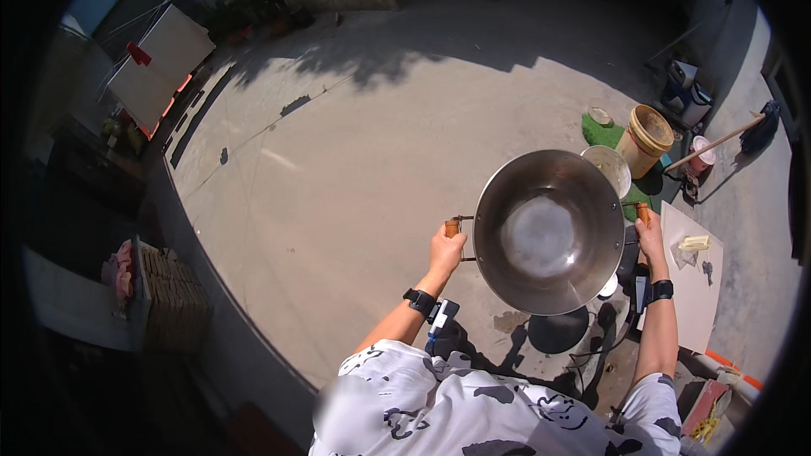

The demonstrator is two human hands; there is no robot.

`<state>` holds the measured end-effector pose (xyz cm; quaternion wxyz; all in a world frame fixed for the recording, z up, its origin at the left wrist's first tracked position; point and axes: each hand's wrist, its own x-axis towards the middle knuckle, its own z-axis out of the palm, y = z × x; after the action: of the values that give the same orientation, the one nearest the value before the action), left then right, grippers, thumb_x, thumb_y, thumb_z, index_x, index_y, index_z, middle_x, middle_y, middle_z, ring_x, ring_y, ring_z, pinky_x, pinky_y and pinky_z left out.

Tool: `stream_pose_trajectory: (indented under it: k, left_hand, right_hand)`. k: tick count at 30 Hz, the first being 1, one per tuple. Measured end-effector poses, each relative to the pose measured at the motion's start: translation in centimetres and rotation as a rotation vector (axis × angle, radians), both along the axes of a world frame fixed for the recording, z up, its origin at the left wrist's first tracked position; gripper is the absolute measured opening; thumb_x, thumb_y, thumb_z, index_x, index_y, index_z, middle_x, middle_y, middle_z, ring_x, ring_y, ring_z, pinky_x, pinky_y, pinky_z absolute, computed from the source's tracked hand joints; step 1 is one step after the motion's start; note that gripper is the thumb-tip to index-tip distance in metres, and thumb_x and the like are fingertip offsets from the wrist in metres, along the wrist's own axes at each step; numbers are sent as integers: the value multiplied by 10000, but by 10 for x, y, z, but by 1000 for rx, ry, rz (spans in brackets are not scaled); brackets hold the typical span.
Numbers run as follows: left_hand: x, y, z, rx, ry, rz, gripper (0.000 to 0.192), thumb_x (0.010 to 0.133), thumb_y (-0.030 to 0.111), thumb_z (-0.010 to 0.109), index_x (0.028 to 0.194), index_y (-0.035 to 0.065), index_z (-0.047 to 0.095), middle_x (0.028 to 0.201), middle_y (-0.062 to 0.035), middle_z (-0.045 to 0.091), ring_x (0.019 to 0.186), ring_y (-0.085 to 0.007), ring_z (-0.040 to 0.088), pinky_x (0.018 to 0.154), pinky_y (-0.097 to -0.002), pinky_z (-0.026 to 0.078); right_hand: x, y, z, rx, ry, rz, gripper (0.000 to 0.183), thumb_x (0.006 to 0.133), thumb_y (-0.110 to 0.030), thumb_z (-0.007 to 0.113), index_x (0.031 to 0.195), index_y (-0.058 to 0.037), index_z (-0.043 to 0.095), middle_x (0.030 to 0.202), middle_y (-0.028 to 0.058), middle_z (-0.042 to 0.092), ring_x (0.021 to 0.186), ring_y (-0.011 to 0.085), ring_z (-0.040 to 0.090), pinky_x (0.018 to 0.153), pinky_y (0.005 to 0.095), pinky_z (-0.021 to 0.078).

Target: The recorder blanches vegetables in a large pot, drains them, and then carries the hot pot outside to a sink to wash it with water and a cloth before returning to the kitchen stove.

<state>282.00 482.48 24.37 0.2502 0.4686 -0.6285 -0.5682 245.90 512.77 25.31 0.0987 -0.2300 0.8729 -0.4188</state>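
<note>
A large metal wok (545, 234) with two wooden-gripped handles hangs in the air before me, its open side facing up towards the camera. My left hand (447, 249) is closed round the left wooden grip, and my right hand (649, 235) round the right one. The inside shows bare grey metal, paler at the bottom, with a bright glint; no food shows in it. Below, the wok's round shadow (557, 330) falls on the concrete ground. Each wrist wears a black band.
Right of the wok stand a yellow bucket (643, 139), a white basin (607, 171) and a leaning mop (716, 144). A pale board (690, 278) with small items lies by the wall. At left are a drying rack with a sheet (163, 63) and a stack of bricks (172, 291).
</note>
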Motion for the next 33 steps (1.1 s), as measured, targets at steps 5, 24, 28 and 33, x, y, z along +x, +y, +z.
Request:
stream_pose_trajectory:
  k: [5, 24, 28, 33]
  left_hand:
    - [112, -155, 14, 131, -277, 222, 252, 684, 259, 566, 778, 27, 542, 626, -54, 534, 572, -153, 503, 560, -312, 410]
    - [236, -603, 126, 214, 54, 844, 367, 844, 477, 401, 718, 141, 481, 523, 6, 481, 430, -90, 442, 387, -215, 291]
    - [257, -692, 126, 258, 93, 928, 339, 845, 437, 399, 692, 146, 479, 513, 11, 473, 419, -86, 422, 393, -227, 290]
    - [258, -854, 111, 233, 36, 888, 300, 836, 396, 422, 735, 120, 483, 547, 17, 459, 435, -90, 426, 372, -229, 292]
  right_hand:
    - [53, -255, -15, 195, -191, 283, 389, 779, -174, 530, 1124, -7, 467, 854, 125, 577, 742, 209, 572, 676, 327, 451]
    - [147, -1043, 141, 135, 100, 1092, 452, 664, -154, 483, 1110, -78, 501, 927, 170, 586, 897, 310, 551, 765, 366, 423]
    - [180, -1175, 134, 191, 45, 1206, 439, 661, -146, 487, 1093, -69, 507, 917, 168, 587, 868, 298, 555, 743, 365, 422]
    - [182, -1334, 100, 129, 91, 1228, 388, 691, -174, 445, 1059, -67, 510, 952, 179, 584, 910, 325, 547, 777, 398, 417]
